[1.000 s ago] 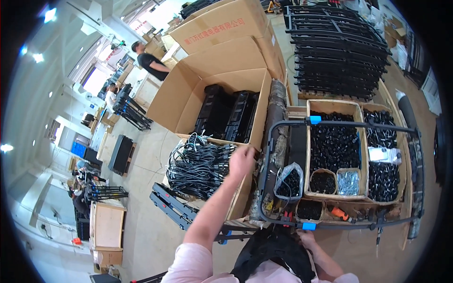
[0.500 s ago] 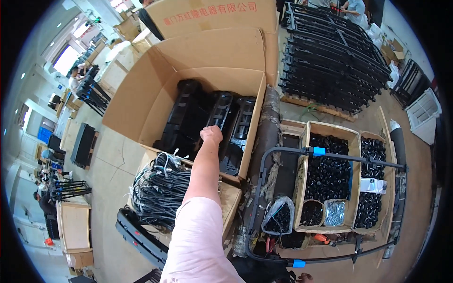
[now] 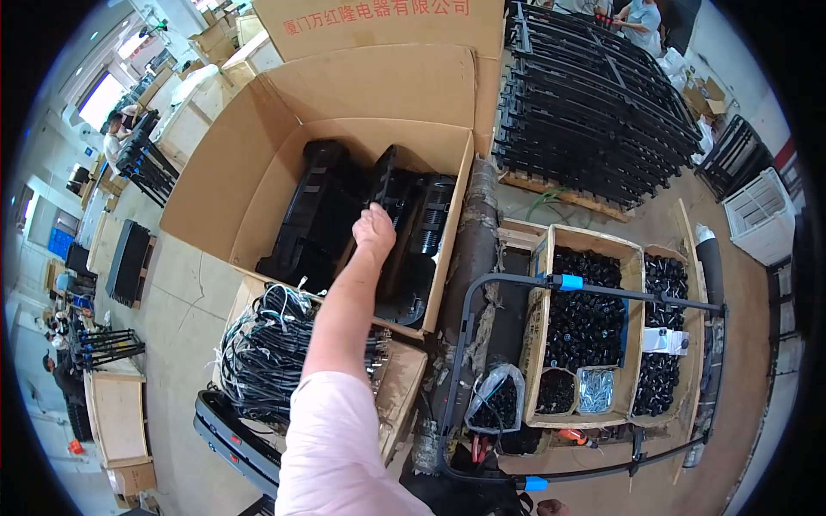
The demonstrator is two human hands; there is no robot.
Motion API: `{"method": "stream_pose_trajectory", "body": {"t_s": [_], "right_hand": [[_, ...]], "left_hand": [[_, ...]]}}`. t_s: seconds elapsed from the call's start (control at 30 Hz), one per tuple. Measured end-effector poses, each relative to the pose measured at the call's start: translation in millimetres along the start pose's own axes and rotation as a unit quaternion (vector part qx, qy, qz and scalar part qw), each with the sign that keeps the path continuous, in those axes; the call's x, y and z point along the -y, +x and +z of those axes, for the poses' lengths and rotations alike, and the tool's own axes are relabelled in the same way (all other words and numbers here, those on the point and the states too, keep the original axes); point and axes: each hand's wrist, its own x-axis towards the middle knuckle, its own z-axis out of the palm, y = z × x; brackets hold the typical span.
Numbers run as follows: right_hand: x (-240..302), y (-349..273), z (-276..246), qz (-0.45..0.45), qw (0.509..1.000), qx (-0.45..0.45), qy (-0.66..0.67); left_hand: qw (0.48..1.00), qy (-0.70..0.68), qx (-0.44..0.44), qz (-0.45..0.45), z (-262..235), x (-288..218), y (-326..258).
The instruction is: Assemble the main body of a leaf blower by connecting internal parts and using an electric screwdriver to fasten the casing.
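Observation:
My left hand (image 3: 374, 230) reaches far forward on a pink-sleeved arm into a large open cardboard box (image 3: 258, 185). It rests against the black plastic housings (image 3: 323, 215) standing upright inside. I see only the back of the hand. Its fingers are hidden against a black housing (image 3: 413, 224), so a grip does not show. Only a sliver of my right hand (image 3: 548, 508) shows at the bottom edge, below a black tubular cart frame (image 3: 516, 279) with blue clips.
A carton of coiled black cables (image 3: 267, 353) lies under my arm. Wooden bins of small black parts (image 3: 585, 318) and a bag of screws (image 3: 595, 389) sit on the cart. Black metal racks (image 3: 594, 103) are stacked behind. People work at the far left.
My left hand has moved from the cable carton's edge up into the big box of housings. The view has tilted forward, and my right hand has dropped almost out of sight.

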Motion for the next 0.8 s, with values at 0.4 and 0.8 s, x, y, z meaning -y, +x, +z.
{"method": "stream_pose_trajectory", "body": {"t_s": [0.4, 0.8], "right_hand": [[329.8, -31.6, -35.6, -0.298, 0.949, 0.040, -0.092], [358.8, 54.0, 72.6, -0.323, 0.934, 0.151, 0.031]], "left_hand": [[0.797, -0.601, -0.058, 0.033, -196.8, 46.2, -150.5], [0.754, -0.642, 0.130, -0.052, -52.8, -40.5, -452.7]]}}
